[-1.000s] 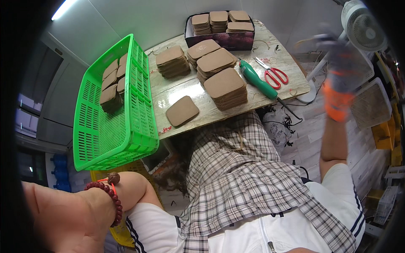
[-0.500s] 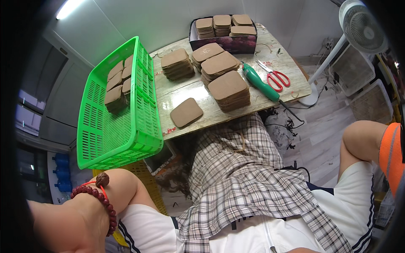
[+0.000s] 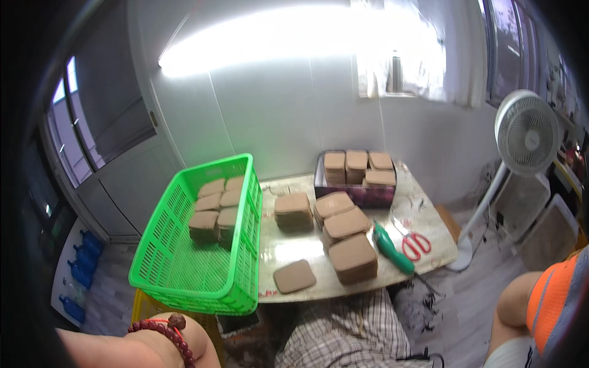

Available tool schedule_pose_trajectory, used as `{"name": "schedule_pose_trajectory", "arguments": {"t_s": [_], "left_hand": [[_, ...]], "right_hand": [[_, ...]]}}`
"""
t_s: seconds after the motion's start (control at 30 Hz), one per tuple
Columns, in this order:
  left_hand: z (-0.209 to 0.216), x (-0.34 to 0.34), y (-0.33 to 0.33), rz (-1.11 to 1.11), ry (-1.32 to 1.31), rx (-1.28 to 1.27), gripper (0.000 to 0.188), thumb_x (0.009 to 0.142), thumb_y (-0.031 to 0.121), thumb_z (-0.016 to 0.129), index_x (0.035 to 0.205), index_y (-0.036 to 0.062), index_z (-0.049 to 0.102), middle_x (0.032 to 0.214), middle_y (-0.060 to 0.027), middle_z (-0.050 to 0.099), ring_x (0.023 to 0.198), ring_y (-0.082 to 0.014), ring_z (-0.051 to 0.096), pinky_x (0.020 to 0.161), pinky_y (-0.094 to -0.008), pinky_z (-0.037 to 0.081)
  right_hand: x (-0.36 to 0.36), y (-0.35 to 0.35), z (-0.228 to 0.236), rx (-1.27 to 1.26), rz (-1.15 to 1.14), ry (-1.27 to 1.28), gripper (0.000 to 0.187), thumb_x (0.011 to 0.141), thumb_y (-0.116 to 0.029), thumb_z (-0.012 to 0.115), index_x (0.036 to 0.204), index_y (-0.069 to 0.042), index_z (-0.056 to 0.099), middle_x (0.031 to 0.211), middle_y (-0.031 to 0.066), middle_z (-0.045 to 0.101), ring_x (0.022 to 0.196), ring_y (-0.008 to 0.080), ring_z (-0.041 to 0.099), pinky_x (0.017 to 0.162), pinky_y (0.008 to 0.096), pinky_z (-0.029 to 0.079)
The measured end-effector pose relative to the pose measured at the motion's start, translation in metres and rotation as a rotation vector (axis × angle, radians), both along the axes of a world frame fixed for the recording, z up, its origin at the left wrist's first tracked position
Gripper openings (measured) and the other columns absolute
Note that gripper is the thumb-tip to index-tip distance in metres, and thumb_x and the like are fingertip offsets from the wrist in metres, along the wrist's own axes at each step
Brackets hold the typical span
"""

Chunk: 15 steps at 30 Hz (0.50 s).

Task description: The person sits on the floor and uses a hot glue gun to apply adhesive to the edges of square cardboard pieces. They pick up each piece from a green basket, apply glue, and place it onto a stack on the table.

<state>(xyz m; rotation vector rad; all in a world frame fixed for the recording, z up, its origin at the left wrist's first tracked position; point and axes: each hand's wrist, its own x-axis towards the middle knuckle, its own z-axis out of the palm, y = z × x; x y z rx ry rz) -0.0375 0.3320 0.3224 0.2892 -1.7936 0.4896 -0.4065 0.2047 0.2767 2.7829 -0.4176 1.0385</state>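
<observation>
At the lower left, my left wrist [image 3: 147, 343] wears a dark red bead bracelet [image 3: 161, 331] beside my bare knee; that hand's fingers do not show. My right hand is out of view. Nearest my left arm stands a green plastic crate [image 3: 202, 282] with several stacks of brown rounded-corner pads inside. On the table [image 3: 288, 253] lies a single brown pad [image 3: 294, 276] near the front edge. Behind and right of it are stacks of matching pads [image 3: 353, 257]. A green corded hand tool [image 3: 392, 248] and red-handled scissors [image 3: 416, 246] lie to their right.
A dark patterned box [image 3: 356, 195] with more pads stands at the table's back. A white standing fan [image 3: 526, 132] is at right, near orange fabric with a grey stripe [image 3: 555, 294]. Blue water bottles [image 3: 76, 273] stand at far left. Checked cloth [image 3: 350, 334] covers my lap.
My view has tilted up, so the table and crate sit lower in the picture and more wall, lamp and window show. The pads, tool and scissors keep their places.
</observation>
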Motion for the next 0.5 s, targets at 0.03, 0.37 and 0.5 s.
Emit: {"name": "schedule_pose_trajectory", "arguments": {"t_s": [0.03, 0.37, 0.5], "left_hand": [[-0.002, 0.0, -0.01, -0.019, 0.014, -0.001, 0.021, 0.093, 0.016, 0.043, 0.096, 0.0004, 0.057, 0.106, -0.0112, 0.061, 0.106, -0.0251, 0.055, 0.102, -0.0397, 0.036], [-0.031, -0.011, -0.024, 0.019, 0.012, 0.025, 0.019, 0.093, 0.014, 0.044, 0.096, 0.0007, 0.058, 0.106, -0.0102, 0.062, 0.106, -0.0238, 0.055, 0.102, -0.0383, 0.037], [-0.032, -0.015, -0.024, 0.005, 0.009, 0.01, 0.019, 0.093, 0.014, 0.044, 0.096, 0.0008, 0.058, 0.106, -0.0098, 0.062, 0.106, -0.0233, 0.055, 0.102, -0.0378, 0.037]], "right_hand": [[-0.001, 0.001, -0.003, 0.021, -0.044, 0.001, 0.039, 0.088, -0.022, 0.061, 0.123, -0.006, 0.055, 0.108, 0.013, 0.063, 0.1, 0.023, 0.059, 0.086, 0.0346, 0.048], [0.009, -0.02, -0.024, 0.015, 0.045, -0.078, 0.037, 0.088, -0.02, 0.06, 0.122, -0.005, 0.056, 0.108, 0.0127, 0.064, 0.098, 0.022, 0.06, 0.085, 0.0336, 0.048], [0.012, -0.019, -0.023, -0.014, 0.081, -0.093, 0.037, 0.088, -0.019, 0.06, 0.122, -0.005, 0.056, 0.107, 0.0126, 0.064, 0.098, 0.0216, 0.06, 0.085, 0.0331, 0.048]]}}
